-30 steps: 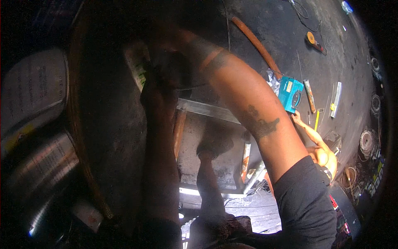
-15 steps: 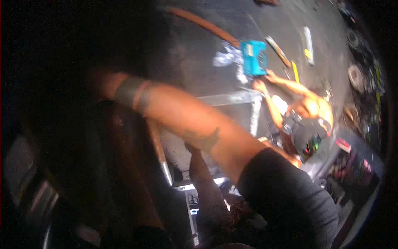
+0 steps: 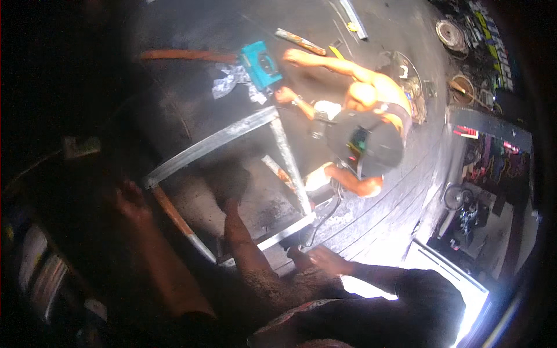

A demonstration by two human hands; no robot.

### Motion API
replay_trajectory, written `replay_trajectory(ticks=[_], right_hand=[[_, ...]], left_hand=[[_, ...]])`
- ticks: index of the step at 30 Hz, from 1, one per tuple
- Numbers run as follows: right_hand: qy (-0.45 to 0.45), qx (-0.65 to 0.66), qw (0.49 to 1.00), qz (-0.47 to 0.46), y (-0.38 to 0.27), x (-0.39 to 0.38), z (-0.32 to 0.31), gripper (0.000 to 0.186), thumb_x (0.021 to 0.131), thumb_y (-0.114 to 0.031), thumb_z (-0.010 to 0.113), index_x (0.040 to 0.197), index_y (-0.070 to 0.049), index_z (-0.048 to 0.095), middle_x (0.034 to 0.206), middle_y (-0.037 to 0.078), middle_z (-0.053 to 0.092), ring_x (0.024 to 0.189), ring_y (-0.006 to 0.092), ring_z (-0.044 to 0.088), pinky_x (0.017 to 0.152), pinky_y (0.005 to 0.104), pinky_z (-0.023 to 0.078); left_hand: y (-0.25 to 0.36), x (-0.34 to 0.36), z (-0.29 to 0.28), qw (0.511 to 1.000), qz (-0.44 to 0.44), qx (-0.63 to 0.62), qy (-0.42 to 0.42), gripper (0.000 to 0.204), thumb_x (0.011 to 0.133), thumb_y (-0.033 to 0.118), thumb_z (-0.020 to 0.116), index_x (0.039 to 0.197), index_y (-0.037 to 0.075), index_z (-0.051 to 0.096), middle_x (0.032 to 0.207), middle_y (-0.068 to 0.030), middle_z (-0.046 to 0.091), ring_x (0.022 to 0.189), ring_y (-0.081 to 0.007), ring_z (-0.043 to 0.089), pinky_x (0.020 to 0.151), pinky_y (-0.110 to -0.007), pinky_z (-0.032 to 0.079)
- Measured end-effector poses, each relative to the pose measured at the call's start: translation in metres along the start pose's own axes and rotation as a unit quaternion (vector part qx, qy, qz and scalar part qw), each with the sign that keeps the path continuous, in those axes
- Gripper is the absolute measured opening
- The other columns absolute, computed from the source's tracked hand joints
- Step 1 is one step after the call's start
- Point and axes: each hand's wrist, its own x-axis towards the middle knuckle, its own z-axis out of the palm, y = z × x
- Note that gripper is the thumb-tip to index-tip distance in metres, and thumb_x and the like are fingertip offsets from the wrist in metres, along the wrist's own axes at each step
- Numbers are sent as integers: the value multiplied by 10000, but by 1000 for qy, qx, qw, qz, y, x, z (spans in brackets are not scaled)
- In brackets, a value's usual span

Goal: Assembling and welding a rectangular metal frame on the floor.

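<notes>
A rectangular metal frame (image 3: 212, 141), partly grey and partly rust-brown, lies on the floor in front of me. My left hand (image 3: 133, 201) is in shadow beside the frame's left corner. Its fingers look spread, with nothing seen in them. My right hand (image 3: 329, 259) lies at my right knee, just past the frame's near right corner. Its fingers appear stretched out and hold nothing that I can see. One of my legs (image 3: 243, 243) reaches into the frame's opening. A short rust-streaked metal piece (image 3: 278, 172) lies inside by the right bar.
A co-worker in a dark hat (image 3: 365, 142) crouches right of the frame, hands near a teal box-shaped tool (image 3: 261, 65). Beside it are a crumpled white cloth (image 3: 232, 82) and a long rusty bar (image 3: 188, 55). More metal lengths (image 3: 300, 42) lie farther off.
My right arm, stretched across to the left before, has drawn back to my right knee. The view has shifted, showing more of the frame, the co-worker and my left hand.
</notes>
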Motion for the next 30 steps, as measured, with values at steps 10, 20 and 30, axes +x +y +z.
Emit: replay_trajectory(ticks=[10, 20, 30], right_hand=[[469, 48, 850, 233, 242, -259, 148, 297, 919, -264, 524, 976, 18, 598, 856, 187, 594, 858, 294, 581, 747, 402, 468], [641, 313, 664, 225, 305, -357, 158, 174, 827, -180, 641, 964, -74, 616, 1008, 143, 600, 944, 300, 590, 828, 388, 465], [463, 146, 837, 253, 316, -334, 266, 194, 832, -188, 633, 981, -65, 611, 972, 189, 612, 882, 347, 606, 787, 399, 480]], left_hand=[[-112, -313, -23, 903, -25, 426, -46, 263, 918, 209, 562, 1123, 50, 521, 837, -32, 587, 745, -149, 559, 638, -291, 437], [-182, -613, 45, 605, 85, 727, -313, 339, 911, 173, 551, 1192, -13, 512, 1016, -104, 606, 915, -199, 567, 796, -328, 444], [-221, -629, -28, 744, -2, 545, -386, 275, 949, 272, 501, 1054, 30, 579, 874, -62, 596, 756, -159, 563, 702, -286, 472]])
